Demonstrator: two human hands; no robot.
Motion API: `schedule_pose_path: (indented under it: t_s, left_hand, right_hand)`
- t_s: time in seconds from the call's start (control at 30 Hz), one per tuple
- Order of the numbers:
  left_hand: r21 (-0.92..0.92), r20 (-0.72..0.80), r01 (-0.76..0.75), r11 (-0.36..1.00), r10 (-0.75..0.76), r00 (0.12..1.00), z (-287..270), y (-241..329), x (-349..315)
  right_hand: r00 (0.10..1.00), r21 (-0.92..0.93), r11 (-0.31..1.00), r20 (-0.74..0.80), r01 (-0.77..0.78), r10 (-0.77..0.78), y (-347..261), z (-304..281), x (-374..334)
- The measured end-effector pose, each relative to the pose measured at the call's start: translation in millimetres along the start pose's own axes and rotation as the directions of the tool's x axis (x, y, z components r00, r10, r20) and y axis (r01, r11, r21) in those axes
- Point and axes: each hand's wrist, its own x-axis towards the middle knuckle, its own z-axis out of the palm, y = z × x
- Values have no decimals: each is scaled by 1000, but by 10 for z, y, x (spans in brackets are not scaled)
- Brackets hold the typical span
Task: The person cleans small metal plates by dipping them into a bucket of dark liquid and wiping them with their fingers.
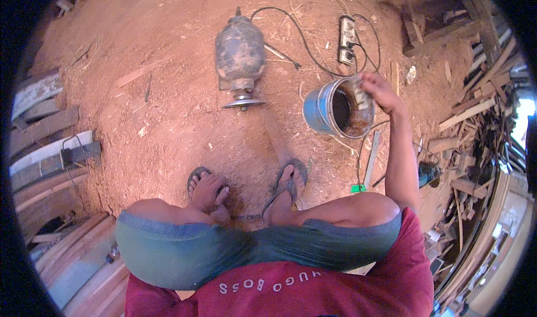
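The right hand (379, 88) pinches the far rim of a blue paint can (335, 110), tipping its dark mouth toward the person above the sawdust floor (168, 93) near the power strip (347, 39), while the left hand is out of view.

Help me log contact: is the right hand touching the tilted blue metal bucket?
Touching. The head view shows the right hand with fingers closed on the rim of the blue metal bucket.
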Motion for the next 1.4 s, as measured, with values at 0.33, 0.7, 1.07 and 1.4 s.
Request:
schedule_pose_path:
  t_s: [0.33,0.7,1.07,1.4]
  left_hand:
    - [-123,52,73,990,-67,996,48,33,63]
    - [-94,24,21,995,-19,1000,6,72,94]
    - [23,-102,-27,999,29,994,126,-107,-48]
    - [-81,-77,-52,995,46,996,197,-179,-67]
  right_hand:
    - [981,-764,624,-64,-165,181,1483,925,467]
    - [1000,-575,818,20,1,13,1581,813,281]
    - [989,22,990,-38,-140,140,728,289,-332]
    - [991,192,972,-20,136,-135,-862,447,-775]
